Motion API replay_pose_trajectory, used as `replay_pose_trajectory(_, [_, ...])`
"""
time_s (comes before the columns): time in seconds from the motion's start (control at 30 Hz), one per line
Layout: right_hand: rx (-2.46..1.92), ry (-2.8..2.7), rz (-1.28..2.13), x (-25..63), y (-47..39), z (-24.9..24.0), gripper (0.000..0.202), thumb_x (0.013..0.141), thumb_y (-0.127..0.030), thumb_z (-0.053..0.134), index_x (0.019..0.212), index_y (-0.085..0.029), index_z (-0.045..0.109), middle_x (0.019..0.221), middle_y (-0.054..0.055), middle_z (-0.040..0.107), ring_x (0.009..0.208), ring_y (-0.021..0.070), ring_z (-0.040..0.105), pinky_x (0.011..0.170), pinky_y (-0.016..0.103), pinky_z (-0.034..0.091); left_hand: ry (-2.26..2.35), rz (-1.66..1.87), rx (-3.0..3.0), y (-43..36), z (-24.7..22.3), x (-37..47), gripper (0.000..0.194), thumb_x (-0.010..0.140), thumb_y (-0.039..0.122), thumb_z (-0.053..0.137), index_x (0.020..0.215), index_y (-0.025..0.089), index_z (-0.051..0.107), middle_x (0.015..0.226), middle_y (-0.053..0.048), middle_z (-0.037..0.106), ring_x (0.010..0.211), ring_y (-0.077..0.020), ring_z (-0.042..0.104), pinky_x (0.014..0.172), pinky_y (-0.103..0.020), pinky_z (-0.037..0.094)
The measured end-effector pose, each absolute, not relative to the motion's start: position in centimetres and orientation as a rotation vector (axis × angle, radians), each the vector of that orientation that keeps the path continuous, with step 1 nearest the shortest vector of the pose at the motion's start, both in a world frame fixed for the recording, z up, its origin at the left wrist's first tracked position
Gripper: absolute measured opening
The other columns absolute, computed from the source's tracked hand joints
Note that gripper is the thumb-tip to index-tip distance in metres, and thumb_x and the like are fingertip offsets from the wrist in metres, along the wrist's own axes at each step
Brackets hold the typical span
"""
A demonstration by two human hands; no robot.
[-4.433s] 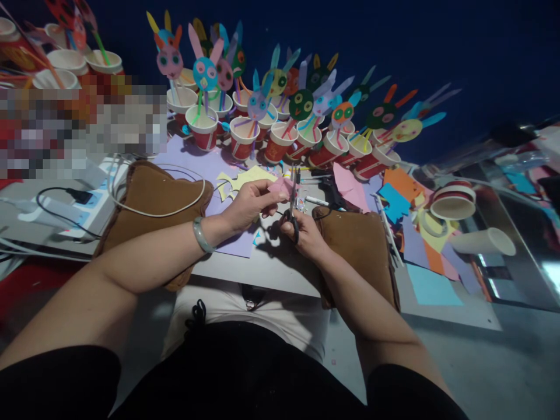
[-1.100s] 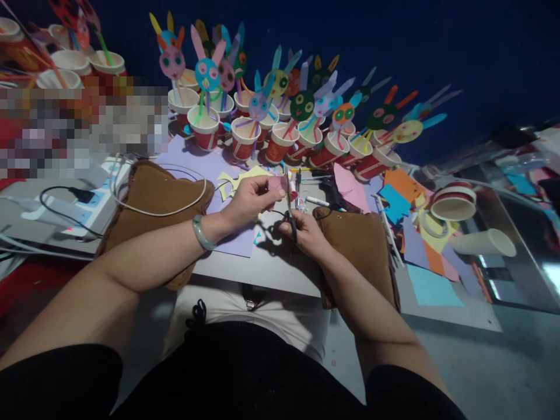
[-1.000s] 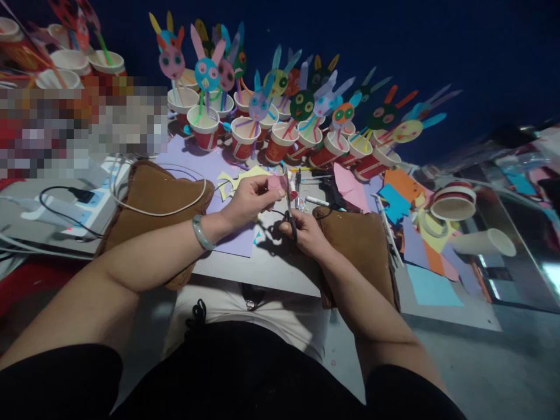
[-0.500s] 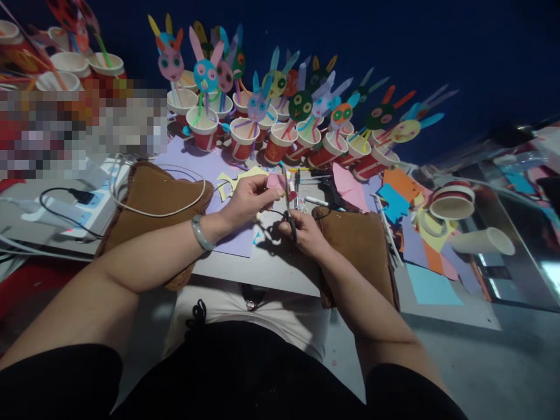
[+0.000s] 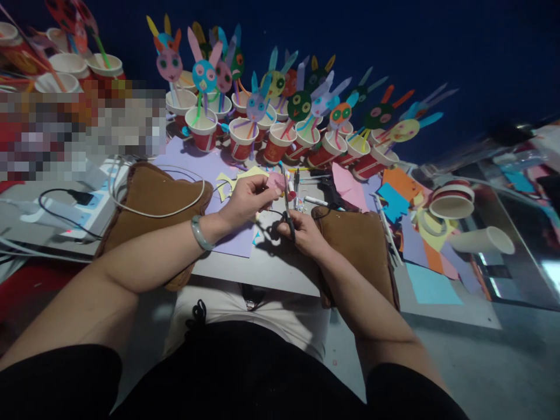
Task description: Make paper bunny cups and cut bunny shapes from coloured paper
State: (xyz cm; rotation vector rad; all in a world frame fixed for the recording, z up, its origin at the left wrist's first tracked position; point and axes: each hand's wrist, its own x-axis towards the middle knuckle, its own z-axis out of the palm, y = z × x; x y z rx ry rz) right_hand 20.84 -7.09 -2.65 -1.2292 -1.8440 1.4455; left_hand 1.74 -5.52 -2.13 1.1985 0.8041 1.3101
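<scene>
Between the thumb and fingers of my left hand (image 5: 248, 199) is a small piece of pink paper (image 5: 276, 181). A pair of scissors (image 5: 287, 204) is in my right hand (image 5: 306, 232), its blades pointing away from me beside the paper's right edge. Whether the blades touch the paper I cannot tell. Both hands are above the table, close together. Beneath and left of them lies a large purple sheet (image 5: 231, 242), with yellow paper scraps (image 5: 254, 171) near my left fingers.
Several red paper cups (image 5: 245, 140) with paper rabbit heads on straws stand along the back. Brown cushions (image 5: 151, 192) lie under both forearms. A power strip (image 5: 98, 201) with cables sits left. Coloured paper (image 5: 431, 283) and a white cup (image 5: 483, 241) are on the right.
The pink paper has turned slightly in my left fingers and looks rounder beside the blades. My hands have stayed in nearly the same place.
</scene>
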Motion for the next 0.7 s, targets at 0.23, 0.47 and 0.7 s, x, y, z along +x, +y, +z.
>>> replay_pose_trajectory(0.23, [-1.278, -1.857, 1.397, 21.05, -6.99, -2.85, 0.057, 0.072, -0.068, 0.079, 0.066, -0.023, 0.044, 0.062, -0.002, 0.057, 0.06, 0.0128, 0.05, 0.06, 0.028, 0.039, 0.812, 1.308, 1.211, -5.46, -2.1, 1.8, 0.027, 0.077, 0.028, 0.074, 0.063, 0.018, 0.054, 0.054, 0.005, 0.05, 0.049, -0.0059, 0.042, 0.049, -0.022, 0.032])
replay_pose_trajectory(0.47, [-1.263, -1.901, 1.368, 21.0, -6.93, -2.52, 0.061, 0.073, -0.074, 0.075, 0.065, -0.023, 0.042, 0.058, -0.004, 0.049, 0.059, 0.0113, 0.044, 0.057, 0.027, 0.037, 0.814, 1.31, 1.206, -5.43, -2.19, 1.81, 0.03, 0.078, 0.03, 0.075, 0.063, 0.019, 0.051, 0.054, 0.005, 0.049, 0.049, -0.0058, 0.042, 0.05, -0.022, 0.032])
replay_pose_trajectory(0.7, [-1.269, -1.864, 1.393, 20.95, -6.95, -2.52, 0.064, 0.068, -0.076, 0.078, 0.063, -0.023, 0.041, 0.057, -0.005, 0.046, 0.058, 0.0107, 0.04, 0.056, 0.027, 0.035, 0.795, 1.31, 1.215, -5.57, -1.92, 1.67, 0.031, 0.079, 0.031, 0.074, 0.063, 0.019, 0.049, 0.054, 0.005, 0.05, 0.05, -0.0066, 0.043, 0.05, -0.023, 0.033])
